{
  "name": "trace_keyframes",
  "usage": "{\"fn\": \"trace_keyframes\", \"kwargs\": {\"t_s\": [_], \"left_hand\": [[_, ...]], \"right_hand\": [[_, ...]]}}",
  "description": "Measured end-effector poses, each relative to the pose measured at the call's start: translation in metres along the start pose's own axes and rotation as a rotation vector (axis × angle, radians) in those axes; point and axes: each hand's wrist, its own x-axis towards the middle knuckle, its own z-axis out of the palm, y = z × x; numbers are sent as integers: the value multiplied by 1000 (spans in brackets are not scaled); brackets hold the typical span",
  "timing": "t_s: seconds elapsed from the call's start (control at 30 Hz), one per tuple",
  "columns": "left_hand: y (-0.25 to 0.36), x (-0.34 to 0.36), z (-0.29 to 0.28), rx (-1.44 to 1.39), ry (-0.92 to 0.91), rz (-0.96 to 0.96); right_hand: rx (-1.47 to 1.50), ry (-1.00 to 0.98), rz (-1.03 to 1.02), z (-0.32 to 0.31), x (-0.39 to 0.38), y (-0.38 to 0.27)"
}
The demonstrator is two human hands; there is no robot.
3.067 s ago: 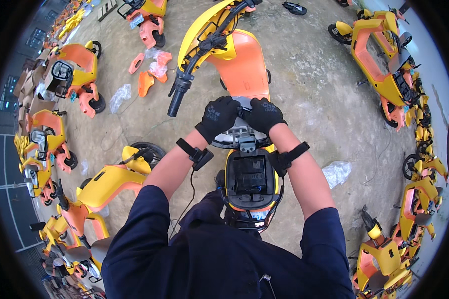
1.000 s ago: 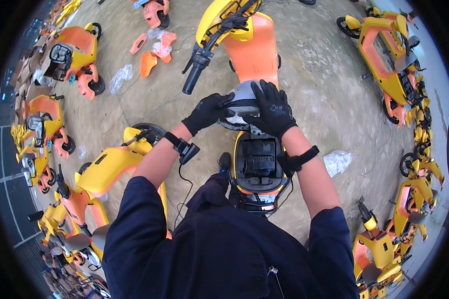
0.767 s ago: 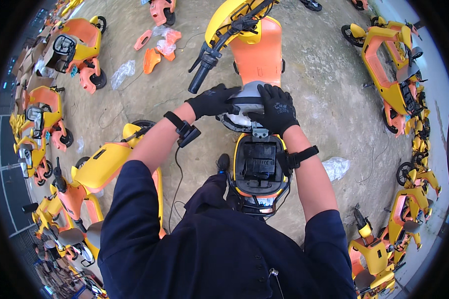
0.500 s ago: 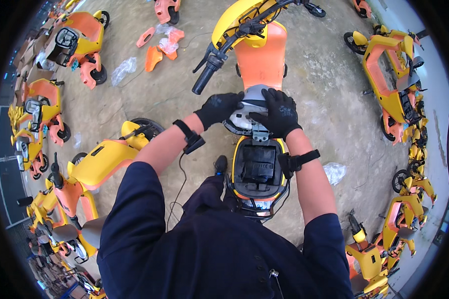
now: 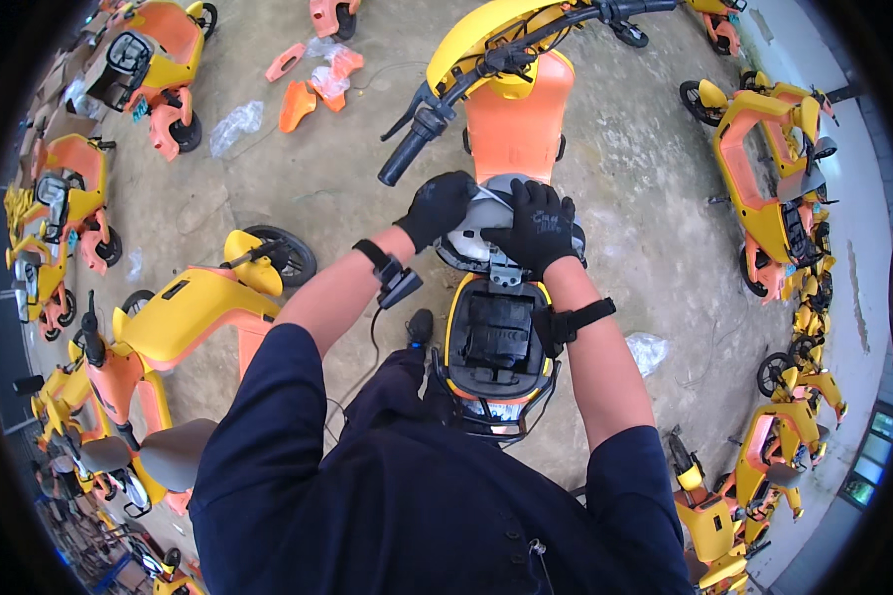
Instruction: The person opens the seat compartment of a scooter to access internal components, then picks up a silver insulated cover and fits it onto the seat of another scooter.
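Observation:
In front of me stands a yellow and orange electric scooter (image 5: 519,119) with its seat (image 5: 471,245) tipped up on a metal hinge (image 5: 507,270). The seat's pale underside faces me. My left hand (image 5: 439,211), black-gloved, is closed at the seat's upper left edge, its fingertips at a thin pale strip (image 5: 493,196). My right hand (image 5: 539,230), gloved too, grips the seat's right side, thumb stretched across the underside. The fingertips of both hands are partly hidden. Below the hinge, the open seat compartment (image 5: 496,332) shows a black block inside.
A yellow scooter (image 5: 193,312) stands close on my left. More scooters line the left side and the right wall, one of them a yellow scooter (image 5: 764,188). Orange panels (image 5: 298,104) and clear plastic wrap (image 5: 236,129) lie on the floor. Plastic (image 5: 647,352) also lies to the right.
My left hand has turned and closed more at the seat's edge. The pale strip now shows between my hands, where a dark gap showed before. The whole view has shifted slightly.

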Motion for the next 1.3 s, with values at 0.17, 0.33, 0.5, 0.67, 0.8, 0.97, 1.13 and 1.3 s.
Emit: {"fn": "trace_keyframes", "kwargs": {"t_s": [0.17, 0.33, 0.5, 0.67, 0.8, 0.97, 1.13, 1.3], "left_hand": [[-16, 19, 7, -351, -234, -125], [-7, 16, -3, -490, -474, -292], [27, 14, -21, -321, -511, -265], [36, -15, -19, -34, -148, 37], [33, -24, -19, 366, -38, 290], [-12, -70, -34, 66, -19, -186], [-37, -60, -2, -12, -192, -207], [-49, -38, -11, 3, -435, -201]], "right_hand": [[4, 63, 10, -2, -3, -1], [38, 136, -29, 11, -5, 7], [83, 165, -47, 10, 3, 18], [82, 220, -106, 9, 2, 17], [53, 260, -76, 11, 1, 16], [76, 276, -98, 10, 8, 14], [47, 251, -108, 16, 5, 13], [24, 230, -104, 17, 7, 15]]}}
